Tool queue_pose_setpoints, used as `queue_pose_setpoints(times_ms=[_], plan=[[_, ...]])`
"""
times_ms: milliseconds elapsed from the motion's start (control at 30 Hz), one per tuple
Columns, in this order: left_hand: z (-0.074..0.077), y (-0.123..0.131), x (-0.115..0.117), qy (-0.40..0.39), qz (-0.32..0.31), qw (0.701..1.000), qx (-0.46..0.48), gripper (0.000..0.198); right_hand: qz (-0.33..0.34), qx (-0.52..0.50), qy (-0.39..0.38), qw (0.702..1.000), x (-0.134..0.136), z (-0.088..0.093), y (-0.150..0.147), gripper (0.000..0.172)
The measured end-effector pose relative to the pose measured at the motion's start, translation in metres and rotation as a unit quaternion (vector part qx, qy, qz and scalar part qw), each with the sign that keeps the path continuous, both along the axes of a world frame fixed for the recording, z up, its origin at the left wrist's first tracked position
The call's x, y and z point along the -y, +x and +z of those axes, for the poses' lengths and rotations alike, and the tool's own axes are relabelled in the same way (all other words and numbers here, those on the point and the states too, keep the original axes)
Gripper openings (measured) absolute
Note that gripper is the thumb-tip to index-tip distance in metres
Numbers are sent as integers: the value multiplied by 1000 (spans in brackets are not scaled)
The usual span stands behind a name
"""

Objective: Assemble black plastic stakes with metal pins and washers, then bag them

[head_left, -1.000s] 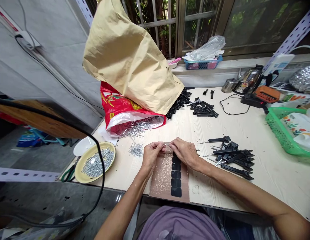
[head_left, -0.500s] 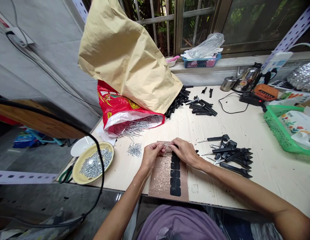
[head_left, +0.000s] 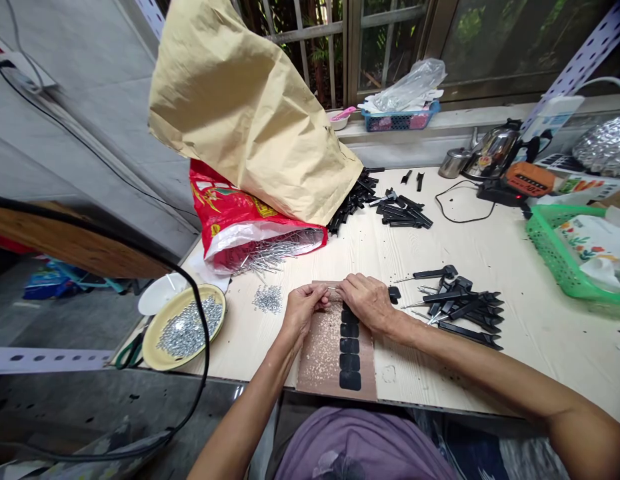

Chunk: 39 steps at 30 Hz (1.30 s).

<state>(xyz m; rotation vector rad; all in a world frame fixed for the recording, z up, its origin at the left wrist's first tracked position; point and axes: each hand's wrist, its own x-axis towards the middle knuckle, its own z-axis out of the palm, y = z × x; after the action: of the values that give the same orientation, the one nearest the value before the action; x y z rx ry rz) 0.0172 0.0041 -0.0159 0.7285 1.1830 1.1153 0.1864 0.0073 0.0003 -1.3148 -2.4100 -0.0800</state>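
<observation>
My left hand (head_left: 306,308) is closed in a pinch at the left end of a thin metal rod (head_left: 333,289). The rod spans the small gap to my right hand (head_left: 366,300), which is curled palm down over a black plastic handle. Only the handle's end (head_left: 394,294) shows past the hand; the rest is hidden. Both hands are above the far end of a brown board (head_left: 315,380). Black rounded squares (head_left: 350,363) run down the board in a column, beside a scatter of pale specks.
Right of the board lies a pile of black handles with metal rods (head_left: 463,303). Tiny metal parts form a heap (head_left: 268,299) and fill a yellow bowl (head_left: 149,343). Behind are a red bag (head_left: 225,200) of rods and a paper sack (head_left: 260,120). A green basket (head_left: 555,257) stands right.
My right hand has turned slightly, and more of the black handle's end shows beyond it. My left hand keeps its pinch. The whole view has shifted a little.
</observation>
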Motion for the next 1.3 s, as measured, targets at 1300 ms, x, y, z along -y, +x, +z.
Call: queue_pose_setpoints(times_ms=[1300], plan=[[-2, 9, -3, -23, -20, 999, -39, 40, 34, 5, -62, 998, -5, 2, 16, 22]])
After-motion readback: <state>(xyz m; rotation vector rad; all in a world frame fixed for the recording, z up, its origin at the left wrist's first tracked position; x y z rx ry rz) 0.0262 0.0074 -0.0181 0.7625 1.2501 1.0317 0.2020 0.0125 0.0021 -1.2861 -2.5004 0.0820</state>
